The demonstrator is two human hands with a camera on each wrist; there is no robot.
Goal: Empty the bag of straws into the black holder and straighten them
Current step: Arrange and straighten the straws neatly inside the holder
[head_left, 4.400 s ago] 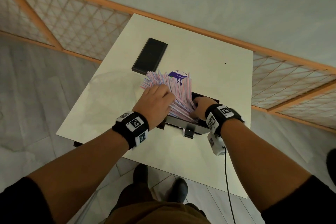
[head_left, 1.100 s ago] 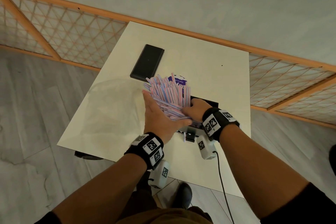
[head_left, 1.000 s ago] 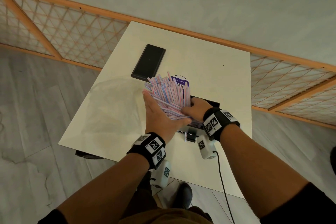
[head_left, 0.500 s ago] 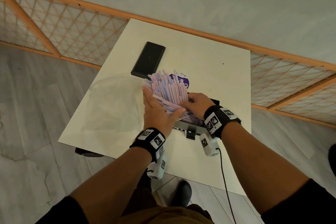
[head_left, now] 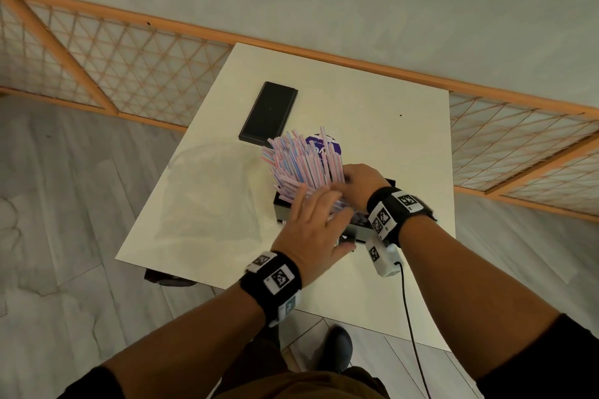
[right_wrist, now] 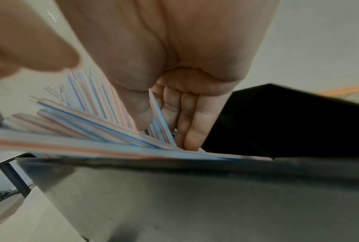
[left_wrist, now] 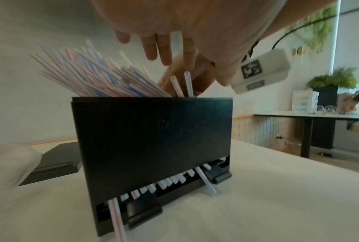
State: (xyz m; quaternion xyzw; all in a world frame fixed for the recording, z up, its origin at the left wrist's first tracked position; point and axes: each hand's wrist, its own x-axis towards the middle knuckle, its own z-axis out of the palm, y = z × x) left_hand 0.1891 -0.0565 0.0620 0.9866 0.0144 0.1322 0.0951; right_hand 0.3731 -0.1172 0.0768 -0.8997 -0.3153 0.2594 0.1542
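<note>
Emptying looks done: the straws [head_left: 301,165] stand fanned, leaning left, in the black holder [left_wrist: 153,155] on the tabletop [head_left: 389,139]. Straightening remains. Our left hand [head_left: 312,230], fingers spread, hovers; our right hand [head_left: 361,183] pinches straws.

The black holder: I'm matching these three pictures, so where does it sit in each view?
Head: black holder at centre, mostly hidden under both hands.
Left wrist: its front wall fills the middle.
Right wrist: its rim and wall cross the lower half.
Shared landmark: the striped straws fanning out of its top.
</note>
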